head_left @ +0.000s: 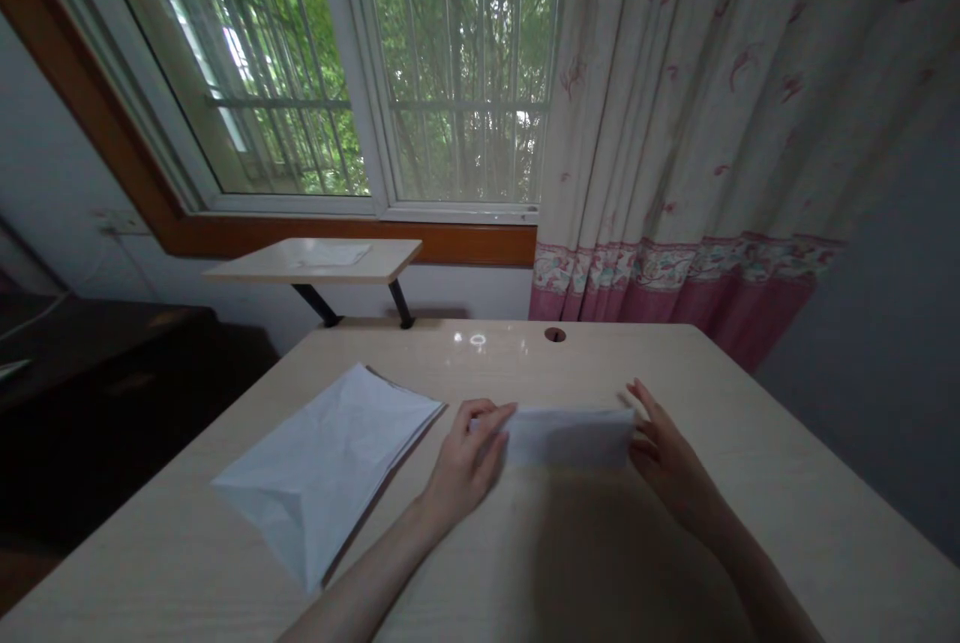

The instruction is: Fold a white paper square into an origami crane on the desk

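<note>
A folded strip of white paper (pixel 570 437) is stretched between my two hands, low over the tabletop in front of me. My left hand (pixel 466 458) pinches its left end, thumb and fingers pressed together there. At the other end my right hand (pixel 671 463) has its thumb and some fingers at the paper's edge, while the index finger points up and away. To the left of my left hand lies a larger stack of white paper sheets (pixel 337 458), creased and with a bent front corner.
The pale wooden desk (pixel 757 483) spreads under both hands. A small raised shelf (pixel 262 265) on black legs stands at its back left, with a white paper (pixel 330 254) on it. A round cable hole (pixel 555 334) sits at the rear. Behind are a barred window and a curtain (pixel 675 263).
</note>
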`<action>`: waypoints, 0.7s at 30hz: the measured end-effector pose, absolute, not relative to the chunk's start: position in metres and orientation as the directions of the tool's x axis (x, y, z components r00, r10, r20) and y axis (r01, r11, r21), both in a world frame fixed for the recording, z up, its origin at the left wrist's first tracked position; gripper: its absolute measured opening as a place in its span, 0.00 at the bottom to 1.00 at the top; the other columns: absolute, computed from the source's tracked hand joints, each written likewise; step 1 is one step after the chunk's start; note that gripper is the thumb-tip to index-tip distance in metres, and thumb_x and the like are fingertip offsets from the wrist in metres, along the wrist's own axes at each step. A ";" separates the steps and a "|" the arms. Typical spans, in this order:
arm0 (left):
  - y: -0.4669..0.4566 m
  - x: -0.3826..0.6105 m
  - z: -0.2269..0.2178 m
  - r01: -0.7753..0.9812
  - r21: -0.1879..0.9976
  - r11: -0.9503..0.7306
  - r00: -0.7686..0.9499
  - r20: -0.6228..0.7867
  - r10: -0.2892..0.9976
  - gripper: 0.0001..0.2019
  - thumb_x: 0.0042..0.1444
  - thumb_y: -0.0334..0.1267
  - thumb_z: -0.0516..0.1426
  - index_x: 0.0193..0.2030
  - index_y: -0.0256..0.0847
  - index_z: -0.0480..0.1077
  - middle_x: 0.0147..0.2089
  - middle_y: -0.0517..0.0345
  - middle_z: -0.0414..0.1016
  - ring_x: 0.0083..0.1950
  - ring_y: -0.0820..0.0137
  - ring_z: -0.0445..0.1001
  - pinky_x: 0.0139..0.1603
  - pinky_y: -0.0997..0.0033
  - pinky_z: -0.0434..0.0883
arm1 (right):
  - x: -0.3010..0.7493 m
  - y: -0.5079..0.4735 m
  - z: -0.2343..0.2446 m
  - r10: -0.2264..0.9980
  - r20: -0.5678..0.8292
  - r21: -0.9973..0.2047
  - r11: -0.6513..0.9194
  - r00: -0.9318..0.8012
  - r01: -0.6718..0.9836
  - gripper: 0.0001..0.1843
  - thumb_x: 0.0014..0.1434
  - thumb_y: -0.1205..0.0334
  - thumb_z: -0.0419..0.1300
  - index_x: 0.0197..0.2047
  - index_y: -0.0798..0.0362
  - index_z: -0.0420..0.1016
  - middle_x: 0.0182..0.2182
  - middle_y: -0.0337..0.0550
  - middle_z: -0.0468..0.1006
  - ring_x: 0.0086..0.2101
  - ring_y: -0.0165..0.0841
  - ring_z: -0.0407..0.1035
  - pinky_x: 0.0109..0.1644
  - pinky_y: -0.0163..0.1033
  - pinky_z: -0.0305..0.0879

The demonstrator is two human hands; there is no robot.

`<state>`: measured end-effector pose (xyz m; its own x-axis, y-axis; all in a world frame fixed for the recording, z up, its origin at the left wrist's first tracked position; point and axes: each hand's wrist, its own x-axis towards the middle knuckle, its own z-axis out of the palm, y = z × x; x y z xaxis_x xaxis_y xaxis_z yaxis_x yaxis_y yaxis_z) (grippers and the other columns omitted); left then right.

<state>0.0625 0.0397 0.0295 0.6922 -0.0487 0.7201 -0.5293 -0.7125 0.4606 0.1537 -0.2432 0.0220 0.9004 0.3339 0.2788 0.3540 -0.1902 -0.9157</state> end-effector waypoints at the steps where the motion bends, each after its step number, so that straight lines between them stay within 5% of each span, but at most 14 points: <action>1: 0.039 0.062 0.030 -0.528 0.449 -0.721 0.684 0.728 -0.047 0.20 0.63 0.29 0.51 0.60 0.47 0.63 0.49 0.51 0.61 0.50 0.65 0.67 0.51 0.63 0.69 | 0.149 -0.244 0.020 0.302 0.284 -0.915 -0.197 0.910 0.351 0.41 0.56 0.57 0.56 0.69 0.45 0.43 0.66 0.55 0.50 0.53 0.43 0.66 0.44 0.42 0.73; 5: 0.037 0.059 0.033 -0.524 0.408 -0.747 0.640 0.768 -0.029 0.19 0.61 0.29 0.52 0.58 0.48 0.67 0.56 0.49 0.56 0.47 0.67 0.68 0.50 0.61 0.70 | 0.132 -0.246 0.009 0.154 0.312 -0.911 -0.234 0.938 0.341 0.29 0.58 0.54 0.55 0.63 0.44 0.58 0.63 0.50 0.58 0.53 0.43 0.67 0.48 0.46 0.72; 9: 0.036 0.057 0.034 -0.527 0.383 -0.758 0.628 0.777 -0.044 0.20 0.60 0.28 0.51 0.55 0.50 0.70 0.60 0.50 0.54 0.50 0.65 0.67 0.48 0.61 0.70 | 0.119 -0.245 -0.002 0.185 0.339 -0.890 -0.254 0.922 0.378 0.20 0.60 0.55 0.53 0.55 0.46 0.68 0.63 0.49 0.58 0.57 0.45 0.62 0.53 0.50 0.68; 17: 0.037 0.052 0.035 -0.540 0.295 -0.788 0.597 0.794 -0.111 0.20 0.58 0.29 0.51 0.55 0.50 0.71 0.59 0.50 0.57 0.56 0.59 0.63 0.51 0.57 0.68 | 0.099 -0.235 -0.010 0.116 0.299 -0.869 -0.376 0.947 0.321 0.18 0.61 0.54 0.50 0.53 0.45 0.67 0.61 0.47 0.62 0.59 0.45 0.59 0.60 0.58 0.57; 21: 0.037 0.052 0.037 -0.564 0.254 -0.786 0.560 0.817 -0.137 0.20 0.57 0.28 0.51 0.53 0.49 0.73 0.59 0.49 0.58 0.55 0.59 0.64 0.51 0.58 0.68 | 0.090 -0.227 -0.004 0.061 0.287 -0.875 -0.389 0.956 0.288 0.19 0.61 0.52 0.49 0.53 0.45 0.66 0.57 0.48 0.67 0.55 0.46 0.65 0.56 0.55 0.63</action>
